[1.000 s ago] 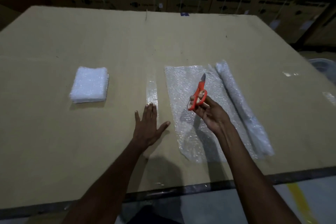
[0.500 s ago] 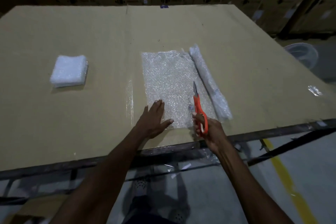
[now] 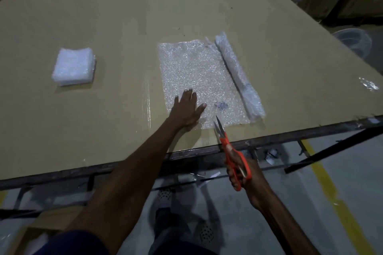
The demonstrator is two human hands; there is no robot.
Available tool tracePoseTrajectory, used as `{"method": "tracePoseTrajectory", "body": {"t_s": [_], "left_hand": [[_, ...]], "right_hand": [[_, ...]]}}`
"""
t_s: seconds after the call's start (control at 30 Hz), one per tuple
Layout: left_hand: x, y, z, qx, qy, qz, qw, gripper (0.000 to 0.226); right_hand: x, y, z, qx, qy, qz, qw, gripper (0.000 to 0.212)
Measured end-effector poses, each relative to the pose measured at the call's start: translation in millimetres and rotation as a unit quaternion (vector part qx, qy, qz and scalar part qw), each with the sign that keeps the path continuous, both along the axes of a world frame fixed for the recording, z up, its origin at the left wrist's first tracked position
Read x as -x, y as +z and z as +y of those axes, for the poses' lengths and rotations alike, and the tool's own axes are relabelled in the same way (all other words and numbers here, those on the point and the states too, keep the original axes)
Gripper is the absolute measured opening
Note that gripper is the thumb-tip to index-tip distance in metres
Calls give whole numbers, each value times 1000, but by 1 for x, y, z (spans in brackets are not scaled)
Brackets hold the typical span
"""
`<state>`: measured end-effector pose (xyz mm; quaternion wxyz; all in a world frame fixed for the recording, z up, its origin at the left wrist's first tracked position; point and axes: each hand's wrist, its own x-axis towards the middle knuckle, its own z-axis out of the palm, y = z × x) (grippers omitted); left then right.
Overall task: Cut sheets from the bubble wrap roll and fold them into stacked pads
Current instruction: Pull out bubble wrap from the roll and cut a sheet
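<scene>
The unrolled bubble wrap sheet (image 3: 199,80) lies flat on the cardboard-covered table (image 3: 103,27), running from the middle of the table toward its near edge, with the bubble wrap roll (image 3: 238,76) lying along the sheet's right side and touching it. The left hand (image 3: 187,109) rests palm down on the near left corner of the sheet, fingers straight and spread, thumb out to the right, the arm stretched forward over the table edge. The right hand (image 3: 242,174) sits just off the table's near edge, below the sheet's right corner, its fingers curled through the handles of the orange scissors (image 3: 230,149); the blades point up and away toward the sheet's near edge and stand slightly parted (their tips lie over that edge, though whether they touch the wrap cannot be told). Well to the left, apart from both hands, a stack of folded pads (image 3: 73,66) sits on the table.
</scene>
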<state>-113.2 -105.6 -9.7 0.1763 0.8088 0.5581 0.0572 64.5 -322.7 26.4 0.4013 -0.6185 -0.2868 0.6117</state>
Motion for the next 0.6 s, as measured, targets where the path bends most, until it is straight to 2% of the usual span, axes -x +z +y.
{"method": "tracePoseTrajectory", "body": {"t_s": [0.27, 0.47, 0.6], "left_hand": [[5, -30, -16, -24, 23, 2, 999, 71], [16, -37, -20, -43, 31, -10, 999, 70], [19, -38, -22, -49, 30, -28, 998, 69]], "right_hand": [[-3, 0, -22, 33, 29, -12, 999, 73], [6, 1, -7, 41, 15, -2, 999, 55], [9, 1, 4, 43, 16, 3, 999, 59]]}}
